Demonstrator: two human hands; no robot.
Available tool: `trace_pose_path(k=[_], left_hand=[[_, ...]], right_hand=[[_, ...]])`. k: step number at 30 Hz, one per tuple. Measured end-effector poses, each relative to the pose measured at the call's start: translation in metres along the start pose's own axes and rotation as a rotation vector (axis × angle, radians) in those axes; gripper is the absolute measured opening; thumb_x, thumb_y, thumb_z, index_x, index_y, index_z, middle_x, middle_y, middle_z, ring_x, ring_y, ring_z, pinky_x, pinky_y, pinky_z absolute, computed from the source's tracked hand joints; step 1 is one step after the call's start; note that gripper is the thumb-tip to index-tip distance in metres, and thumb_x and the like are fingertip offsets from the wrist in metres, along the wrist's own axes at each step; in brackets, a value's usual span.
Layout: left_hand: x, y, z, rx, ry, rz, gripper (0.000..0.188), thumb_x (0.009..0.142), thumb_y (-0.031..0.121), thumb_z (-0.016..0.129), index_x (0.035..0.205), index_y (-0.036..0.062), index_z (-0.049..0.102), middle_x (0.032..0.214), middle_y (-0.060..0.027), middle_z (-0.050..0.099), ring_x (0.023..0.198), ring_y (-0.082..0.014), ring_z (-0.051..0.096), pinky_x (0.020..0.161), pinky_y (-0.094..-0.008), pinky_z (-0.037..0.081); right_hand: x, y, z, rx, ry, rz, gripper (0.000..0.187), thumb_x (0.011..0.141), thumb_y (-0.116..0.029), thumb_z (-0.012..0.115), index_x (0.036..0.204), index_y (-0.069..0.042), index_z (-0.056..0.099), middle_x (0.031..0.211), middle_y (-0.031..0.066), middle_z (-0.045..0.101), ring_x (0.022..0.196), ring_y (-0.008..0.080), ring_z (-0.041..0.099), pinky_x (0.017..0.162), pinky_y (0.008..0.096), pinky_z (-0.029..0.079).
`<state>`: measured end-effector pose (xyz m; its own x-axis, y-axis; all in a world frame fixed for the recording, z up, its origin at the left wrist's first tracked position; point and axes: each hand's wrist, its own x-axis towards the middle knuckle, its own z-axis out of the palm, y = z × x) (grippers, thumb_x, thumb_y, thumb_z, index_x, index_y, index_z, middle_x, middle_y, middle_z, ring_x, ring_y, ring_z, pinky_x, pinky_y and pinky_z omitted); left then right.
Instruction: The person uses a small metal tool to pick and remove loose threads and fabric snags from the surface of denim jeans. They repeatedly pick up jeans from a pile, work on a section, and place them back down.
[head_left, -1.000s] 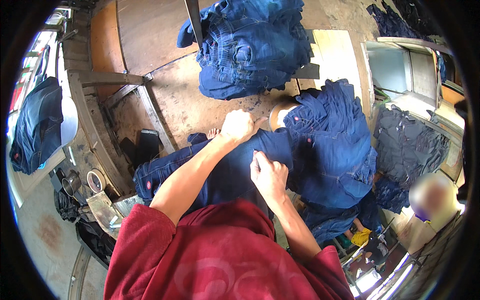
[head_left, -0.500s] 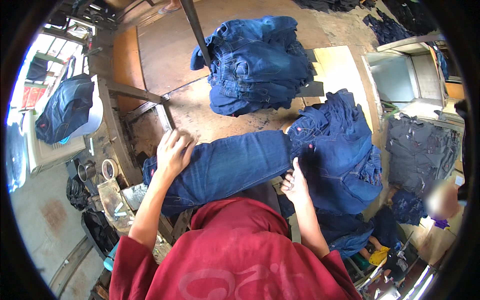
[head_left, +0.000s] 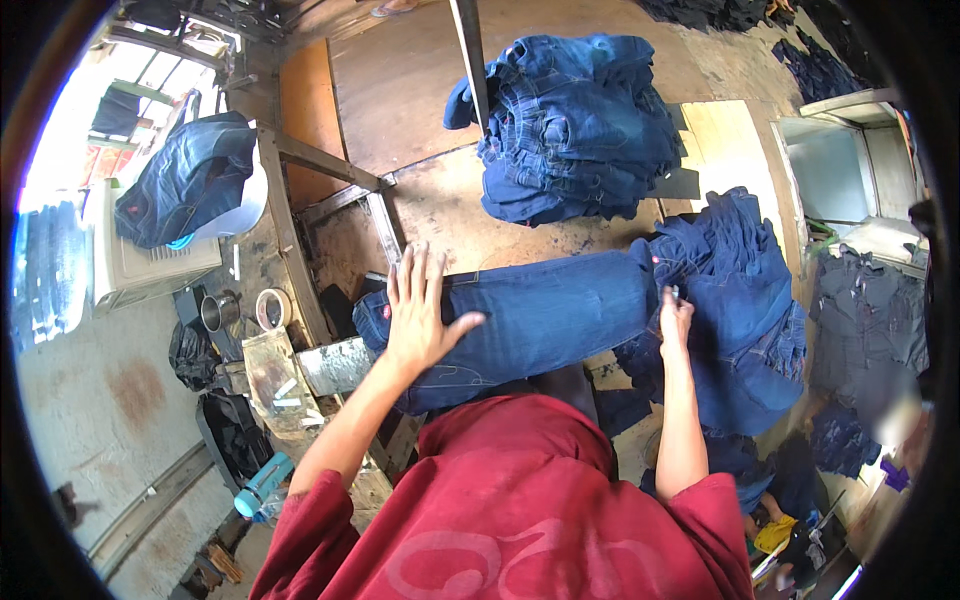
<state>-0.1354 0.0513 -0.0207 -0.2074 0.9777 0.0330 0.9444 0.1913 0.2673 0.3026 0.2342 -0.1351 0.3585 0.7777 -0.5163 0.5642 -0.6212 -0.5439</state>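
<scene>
A pair of dark blue denim trousers (head_left: 560, 310) lies lengthwise in front of me, with a small red tag at its left end. My left hand (head_left: 422, 325) rests palm-down on that end, its fingers spread. At the other end my right hand (head_left: 676, 325) is closed beside the cloth edge, against a rumpled pile of denim garments (head_left: 740, 340). A small pale bit shows at its fingertips, too small to name. Farther off, a tall stack of folded denim garments (head_left: 575, 140) with gathered waistbands stands on the floor.
An upright metal bar (head_left: 470, 60) stands before the stack. At left are a wooden frame (head_left: 290, 230), a tape roll (head_left: 272, 309), a metal cup (head_left: 220, 311), a turquoise bottle (head_left: 264, 484) and denim (head_left: 190, 185) on a white casing. Dark garments (head_left: 868, 315) lie at right.
My left hand has flattened, from loosely curled to spread on the denim. My right hand has moved up the trousers' right end and its thumb has folded in. The whole view has shifted rightward.
</scene>
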Motion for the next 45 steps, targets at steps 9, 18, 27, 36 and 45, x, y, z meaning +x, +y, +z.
trace_pose_path(k=[9,18,27,36,45], left_hand=[[0.077,-0.063,0.038,-0.561,-0.462,0.186,0.038,0.097,0.042,0.080,0.099,0.0037,0.081,0.084,-0.0214,0.075,0.080,-0.0427,0.075,0.076,-0.0478,0.060],[0.098,-0.073,0.042,-0.816,-0.585,0.122,0.029,0.094,0.029,0.086,0.105,0.0028,0.083,0.088,-0.0270,0.072,0.071,-0.0413,0.067,0.072,-0.0430,0.057],[0.094,-0.073,0.047,-0.791,-0.455,0.149,0.031,0.091,0.031,0.089,0.100,0.0020,0.083,0.077,-0.0274,0.069,0.063,-0.0421,0.065,0.064,-0.0442,0.056],[0.093,-0.071,0.048,-0.767,-0.406,0.141,0.036,0.090,0.032,0.090,0.091,-0.0024,0.079,0.072,-0.0289,0.065,0.066,-0.0469,0.066,0.063,-0.0451,0.056],[0.092,-0.072,0.054,-0.739,-0.429,0.136,0.035,0.091,0.031,0.089,0.088,-0.0015,0.077,0.073,-0.0296,0.063,0.071,-0.0513,0.061,0.064,-0.0464,0.056]], right_hand=[[-0.257,-0.134,0.101,-0.035,-0.195,-0.923,0.026,0.098,-0.012,0.078,0.124,-0.008,0.073,0.100,0.0144,0.082,0.080,0.0298,0.080,0.069,0.0394,0.064],[-0.273,-0.157,0.164,-0.262,-0.060,-1.035,0.016,0.092,-0.012,0.077,0.108,-0.011,0.077,0.077,0.0046,0.075,0.061,0.0241,0.071,0.055,0.0367,0.057],[-0.282,-0.162,0.163,-0.312,-0.128,-0.900,0.007,0.091,-0.009,0.079,0.097,-0.008,0.075,0.073,0.0099,0.073,0.059,0.0270,0.072,0.054,0.0387,0.056],[-0.281,-0.165,0.162,-0.492,-0.212,-0.874,0.006,0.095,-0.009,0.076,0.101,-0.010,0.075,0.072,0.0085,0.073,0.059,0.0255,0.072,0.051,0.0393,0.057],[-0.271,-0.169,0.165,-0.435,-0.203,-0.889,0.005,0.095,-0.011,0.076,0.100,-0.010,0.074,0.070,0.0107,0.072,0.057,0.0278,0.072,0.052,0.0388,0.057]])
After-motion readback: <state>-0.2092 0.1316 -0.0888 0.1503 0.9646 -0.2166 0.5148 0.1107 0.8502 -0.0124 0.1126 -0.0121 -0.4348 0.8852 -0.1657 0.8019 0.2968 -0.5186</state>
